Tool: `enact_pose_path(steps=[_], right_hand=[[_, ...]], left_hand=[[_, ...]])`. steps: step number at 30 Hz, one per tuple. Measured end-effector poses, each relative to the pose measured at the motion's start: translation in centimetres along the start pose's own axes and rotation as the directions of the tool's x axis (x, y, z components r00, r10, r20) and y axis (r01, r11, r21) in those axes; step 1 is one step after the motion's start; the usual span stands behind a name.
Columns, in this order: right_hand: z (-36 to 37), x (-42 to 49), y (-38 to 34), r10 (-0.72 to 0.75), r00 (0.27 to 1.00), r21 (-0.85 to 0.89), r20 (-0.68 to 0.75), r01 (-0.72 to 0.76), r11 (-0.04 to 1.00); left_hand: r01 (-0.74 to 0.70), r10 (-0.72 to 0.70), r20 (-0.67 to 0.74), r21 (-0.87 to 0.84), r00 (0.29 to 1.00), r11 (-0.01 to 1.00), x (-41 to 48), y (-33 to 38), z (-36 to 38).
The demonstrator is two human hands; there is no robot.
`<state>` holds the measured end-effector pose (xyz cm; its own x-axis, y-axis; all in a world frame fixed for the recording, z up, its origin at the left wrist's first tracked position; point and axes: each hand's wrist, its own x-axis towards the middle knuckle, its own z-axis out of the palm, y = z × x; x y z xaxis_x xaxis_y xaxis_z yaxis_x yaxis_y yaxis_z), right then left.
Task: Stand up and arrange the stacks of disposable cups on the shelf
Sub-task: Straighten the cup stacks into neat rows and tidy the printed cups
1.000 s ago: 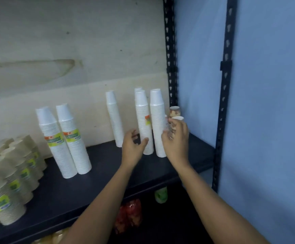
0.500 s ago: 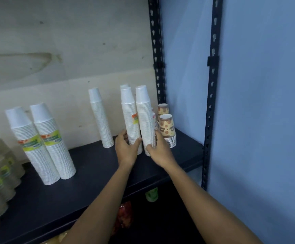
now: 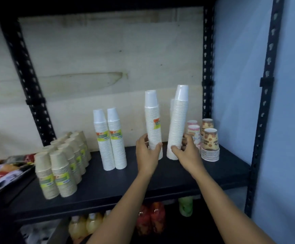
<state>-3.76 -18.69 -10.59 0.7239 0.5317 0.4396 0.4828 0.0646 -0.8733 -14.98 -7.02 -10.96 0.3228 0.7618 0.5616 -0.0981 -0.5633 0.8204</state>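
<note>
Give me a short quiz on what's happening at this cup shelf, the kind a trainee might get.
1. True or false: the left hand grips the tall labelled stack, and the right hand grips the leaning stack.
2. What stands at the right end of the shelf? A: brown stacks. B: patterned cups. C: bottles.
3. How many white stacks stand untouched to the left of the hands?
Key: 1 true; 2 B; 3 two.
</note>
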Motion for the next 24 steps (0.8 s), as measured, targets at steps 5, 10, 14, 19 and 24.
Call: enact_pose_path(steps=[5, 10, 14, 19, 24], right_hand=[[6.3, -2.5, -1.4, -0.035, 0.995, 0.058, 0.089, 0.030, 0.998], [12.8, -5.4, -1.3, -0.052, 0.981, 0.083, 0.189, 0.037, 0.996], [16.0, -6.1, -1.0, -0.075, 0.977, 0.052, 0.201, 0.066, 0.997], [17.4, -6.3, -0.8, -0.076, 0.980, -0.004, 0.184, 0.078, 0.997], [18.1, -5.9, -0.4, -0.093, 0.979, -0.035, 0.182, 0.101, 0.994]], left_hand=[[0.022, -0.028, -0.145, -0.043, 0.989, 0.999, -2.1, -0.8, -7.2], [0.058, -0.048, -0.204, 0.040, 0.978, 0.998, -2.0, -2.9, -12.7], [0.073, -0.053, -0.131, 0.150, 0.990, 0.986, -0.6, -5.1, -16.5], [0.050, -0.041, -0.057, 0.177, 0.998, 0.983, -0.4, -6.6, -17.9], [0.040, -0.043, 0.013, 0.176, 0.999, 0.984, -0.7, -8.0, -18.1]])
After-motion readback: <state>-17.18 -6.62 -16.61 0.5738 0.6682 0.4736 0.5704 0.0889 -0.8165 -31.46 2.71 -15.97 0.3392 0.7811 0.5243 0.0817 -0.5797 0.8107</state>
